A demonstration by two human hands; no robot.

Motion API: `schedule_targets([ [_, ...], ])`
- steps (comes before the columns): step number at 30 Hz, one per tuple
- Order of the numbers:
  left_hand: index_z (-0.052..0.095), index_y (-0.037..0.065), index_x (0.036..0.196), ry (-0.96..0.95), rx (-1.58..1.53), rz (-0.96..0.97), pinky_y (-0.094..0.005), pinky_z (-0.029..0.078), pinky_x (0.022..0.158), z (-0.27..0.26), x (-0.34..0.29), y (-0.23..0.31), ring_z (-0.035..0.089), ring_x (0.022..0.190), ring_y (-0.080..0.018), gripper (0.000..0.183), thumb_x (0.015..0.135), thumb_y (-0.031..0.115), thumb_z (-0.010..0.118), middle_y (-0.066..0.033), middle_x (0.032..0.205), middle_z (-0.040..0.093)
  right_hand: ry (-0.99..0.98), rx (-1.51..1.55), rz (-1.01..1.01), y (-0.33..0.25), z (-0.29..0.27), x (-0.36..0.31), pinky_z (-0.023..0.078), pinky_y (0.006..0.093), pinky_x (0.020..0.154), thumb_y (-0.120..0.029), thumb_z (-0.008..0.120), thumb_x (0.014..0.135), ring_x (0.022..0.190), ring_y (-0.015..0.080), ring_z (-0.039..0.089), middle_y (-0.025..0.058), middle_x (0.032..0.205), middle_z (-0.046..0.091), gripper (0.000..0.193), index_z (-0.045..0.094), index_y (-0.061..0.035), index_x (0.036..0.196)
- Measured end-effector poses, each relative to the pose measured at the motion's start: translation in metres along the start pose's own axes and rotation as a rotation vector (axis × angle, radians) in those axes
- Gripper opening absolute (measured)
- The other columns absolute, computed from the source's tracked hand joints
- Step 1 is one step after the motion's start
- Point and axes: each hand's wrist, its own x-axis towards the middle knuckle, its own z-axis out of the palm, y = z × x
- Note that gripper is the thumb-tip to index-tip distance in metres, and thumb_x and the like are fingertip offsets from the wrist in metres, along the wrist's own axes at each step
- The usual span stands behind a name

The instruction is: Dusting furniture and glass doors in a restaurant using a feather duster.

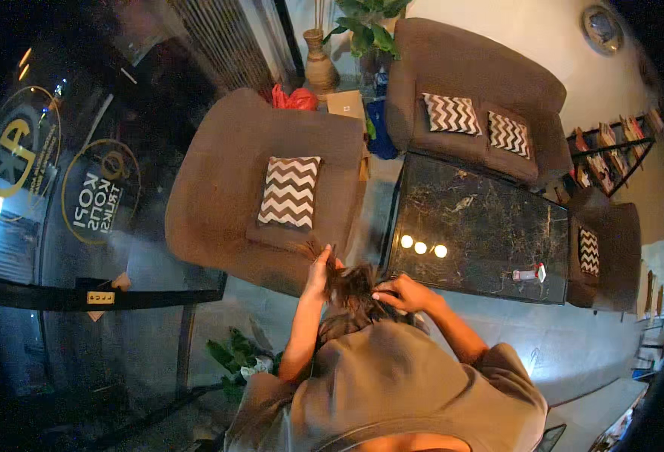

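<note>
A bunch of dark brown hair (pixel 353 290) is gathered between my two hands, just in front of my brown shirt (pixel 415 369). My left hand (pixel 318 277) is closed on its left side, and loose ends stick out past the fingers. On the right, my right hand (pixel 406 294) pinches the hair between thumb and fingers. Whose head the hair belongs to cannot be made out; its lower part disappears behind my shirt. A small patch of red shows beside the left fingers.
Ahead stands a brown armchair (pixel 219 173) with a zigzag cushion (pixel 290 192). A black marble-look table (pixel 468 226) holds a small red-and-white item (pixel 529 273). Beyond are a brown sofa (pixel 475 60) and a bookshelf (pixel 611 158). A glass door (pixel 38 226) and a leafy plant (pixel 234 361) are left.
</note>
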Motion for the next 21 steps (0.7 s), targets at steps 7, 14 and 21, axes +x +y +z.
schedule_targets([
  [7, 0.043, 0.010, 0.054, -0.178, -0.288, 0.170, -0.0288, 0.036, 0.061, -0.054, -0.015, 0.013, 0.044, 0.058, -0.0173, 0.053, 0.090, 0.048, 0.050, -0.0054, 0.060, 0.048, -0.317, 0.116, -0.160, -0.014, 0.005, 0.050, 0.038, 0.0350, 0.051, -0.030, 0.050, 0.093, 0.050, 0.0204, 0.043, 0.0159, 0.059, 0.047, 0.036, 0.054, 0.0019, 0.077],
  [14, 0.039, 0.013, 0.051, -0.226, -0.515, 0.063, -0.0262, 0.030, 0.055, -0.055, 0.003, 0.025, 0.039, 0.057, -0.0145, 0.055, 0.091, 0.051, 0.046, -0.0027, 0.057, 0.041, -0.492, 0.204, -0.176, -0.025, -0.004, 0.092, 0.035, 0.0373, 0.054, -0.035, 0.043, 0.097, 0.055, 0.0159, 0.032, 0.0133, 0.054, 0.037, 0.049, 0.042, 0.0033, 0.066],
  [21, 0.043, 0.013, 0.056, -0.068, -0.595, 0.004, -0.0298, 0.035, 0.047, -0.031, 0.085, 0.057, 0.044, 0.053, -0.0149, 0.049, 0.091, 0.048, 0.049, -0.0020, 0.057, 0.044, -0.834, 0.102, 0.168, 0.023, -0.069, 0.182, 0.045, 0.0375, 0.059, -0.045, 0.038, 0.095, 0.058, 0.0250, 0.057, 0.0157, 0.057, 0.050, 0.053, 0.048, -0.0003, 0.068],
])
